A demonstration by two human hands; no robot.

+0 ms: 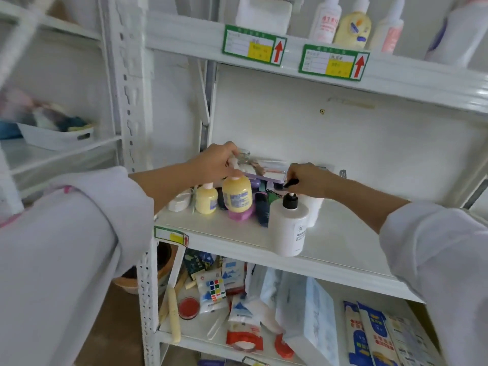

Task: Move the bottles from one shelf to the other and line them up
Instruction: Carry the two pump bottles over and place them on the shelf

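Note:
My left hand grips the pump top of a yellow bottle, which hangs slightly above the middle shelf. My right hand holds the black pump head of a white bottle near the shelf's front edge. A second yellow pump bottle stands to the left, beside a white tub. Behind them sit a purple item, a dark bottle and another white bottle. On the upper shelf stand a yellow bottle and several white bottles.
Green label cards hang on the upper shelf's edge. The lower shelf holds packets, a tissue pack and blue bags. A white basket sits on the left rack. A steel upright divides the racks.

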